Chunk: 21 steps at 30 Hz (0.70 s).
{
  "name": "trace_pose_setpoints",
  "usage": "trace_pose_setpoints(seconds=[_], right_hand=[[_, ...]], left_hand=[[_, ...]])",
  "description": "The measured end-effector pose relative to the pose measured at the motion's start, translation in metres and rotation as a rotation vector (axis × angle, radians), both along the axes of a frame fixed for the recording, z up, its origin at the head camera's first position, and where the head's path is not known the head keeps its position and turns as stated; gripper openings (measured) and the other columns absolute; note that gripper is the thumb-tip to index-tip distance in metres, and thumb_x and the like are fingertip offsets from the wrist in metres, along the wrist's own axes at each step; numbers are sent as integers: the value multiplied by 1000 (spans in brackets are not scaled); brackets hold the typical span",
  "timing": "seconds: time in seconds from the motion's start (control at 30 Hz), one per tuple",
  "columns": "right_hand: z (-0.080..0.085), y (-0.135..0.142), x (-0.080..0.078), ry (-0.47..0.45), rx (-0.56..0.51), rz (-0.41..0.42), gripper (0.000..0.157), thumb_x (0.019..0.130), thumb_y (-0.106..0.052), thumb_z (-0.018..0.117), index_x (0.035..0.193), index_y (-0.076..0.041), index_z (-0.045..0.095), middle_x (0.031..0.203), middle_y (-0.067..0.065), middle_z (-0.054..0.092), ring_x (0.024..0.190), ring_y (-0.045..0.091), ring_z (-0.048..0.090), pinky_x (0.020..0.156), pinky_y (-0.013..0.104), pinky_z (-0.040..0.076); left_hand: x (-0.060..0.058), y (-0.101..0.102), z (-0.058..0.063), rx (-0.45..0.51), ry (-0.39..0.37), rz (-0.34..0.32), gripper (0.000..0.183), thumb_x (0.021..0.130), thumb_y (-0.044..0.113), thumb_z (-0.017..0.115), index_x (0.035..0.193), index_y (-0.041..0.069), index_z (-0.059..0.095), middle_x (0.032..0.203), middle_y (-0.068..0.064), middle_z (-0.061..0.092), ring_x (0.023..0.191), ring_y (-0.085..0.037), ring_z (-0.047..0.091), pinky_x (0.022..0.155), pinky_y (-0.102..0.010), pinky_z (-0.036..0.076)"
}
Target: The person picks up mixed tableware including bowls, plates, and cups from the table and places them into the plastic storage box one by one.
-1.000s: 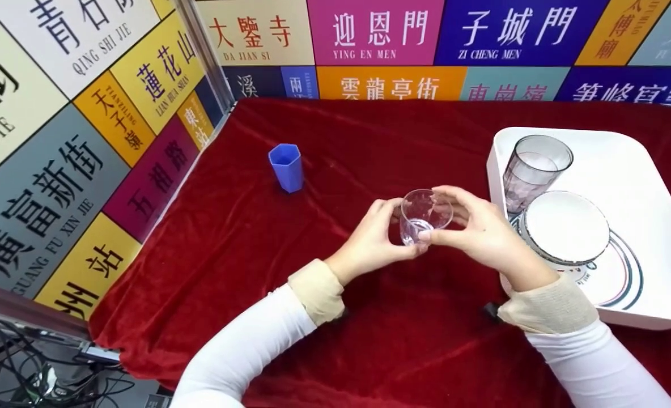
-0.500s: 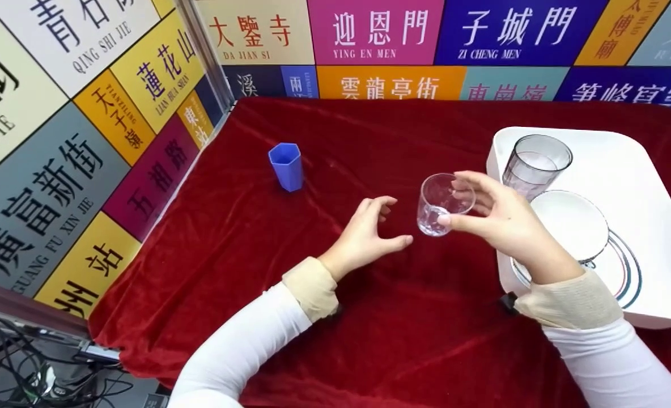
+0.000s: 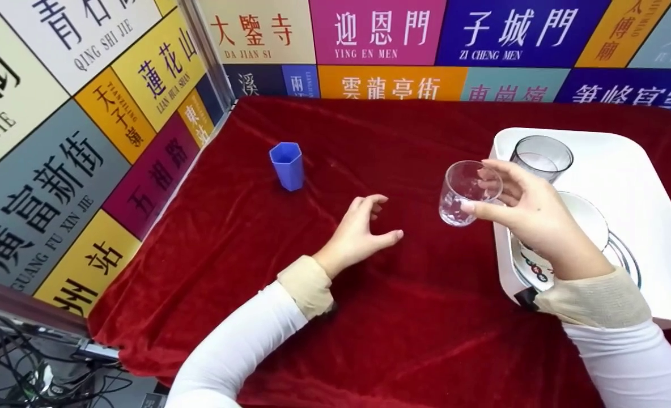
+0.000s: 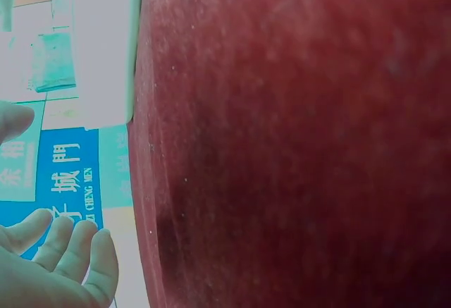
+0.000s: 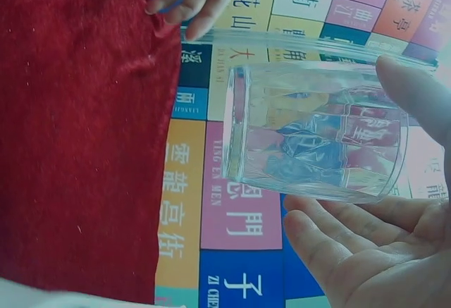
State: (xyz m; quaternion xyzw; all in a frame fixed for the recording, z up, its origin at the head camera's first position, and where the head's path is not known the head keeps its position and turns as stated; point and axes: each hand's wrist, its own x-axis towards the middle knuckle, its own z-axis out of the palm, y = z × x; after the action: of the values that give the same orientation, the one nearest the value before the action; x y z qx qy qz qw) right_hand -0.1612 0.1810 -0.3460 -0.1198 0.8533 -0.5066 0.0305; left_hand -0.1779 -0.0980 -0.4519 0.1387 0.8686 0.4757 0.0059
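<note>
My right hand (image 3: pixel 531 207) grips a clear drinking glass (image 3: pixel 464 192) by its side, thumb on the near face and fingers behind. In the right wrist view the glass (image 5: pixel 317 135) shows a faceted wall, held between thumb and fingers. It hangs in the air just left of the white tray (image 3: pixel 505 260). My left hand (image 3: pixel 358 232) is empty over the cloth, thumb and fingers spread apart; the left wrist view shows that hand (image 4: pixel 56 259) with loosely bent fingers and nothing between them.
In the tray stand a grey tinted glass (image 3: pixel 545 156) and a white bowl (image 3: pixel 587 218) on a striped plate (image 3: pixel 624 255), partly behind the right hand. A blue hexagonal cup (image 3: pixel 287 167) stands on the red cloth (image 3: pixel 369 141) at left. Lettered panels (image 3: pixel 378 28) wall the back and left.
Both hands held the glass at first; the left has let go and drawn slightly left. With the glass, the right hand has moved right and away, up to the tray's edge.
</note>
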Motion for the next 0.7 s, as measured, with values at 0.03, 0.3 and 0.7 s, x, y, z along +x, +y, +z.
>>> trace_pose_setpoints(seconds=[0.03,0.3,0.7], right_hand=[[0,1,0,0,-4,-4,78,87,-25,81,153,-9,41,142,14,54,121,9,57,98,7,46],[4,11,-2,-24,42,-49,79,87,-30,81,152,-12,41,144,14,54,123,10,58,94,4,45],[4,27,-5,-30,78,-85,84,88,-30,80,157,-13,34,149,15,50,130,14,54,95,3,43]], left_hand=[[-1,-1,0,1,-2,3,69,82,32,82,141,13,50,130,-17,53,118,-30,56,102,-33,48],[-3,-7,-1,9,-1,12,67,83,31,80,140,11,50,129,-18,52,118,-32,56,103,-35,47],[-7,-23,-4,10,24,58,65,84,28,79,139,9,51,127,-20,52,117,-35,57,103,-37,48]])
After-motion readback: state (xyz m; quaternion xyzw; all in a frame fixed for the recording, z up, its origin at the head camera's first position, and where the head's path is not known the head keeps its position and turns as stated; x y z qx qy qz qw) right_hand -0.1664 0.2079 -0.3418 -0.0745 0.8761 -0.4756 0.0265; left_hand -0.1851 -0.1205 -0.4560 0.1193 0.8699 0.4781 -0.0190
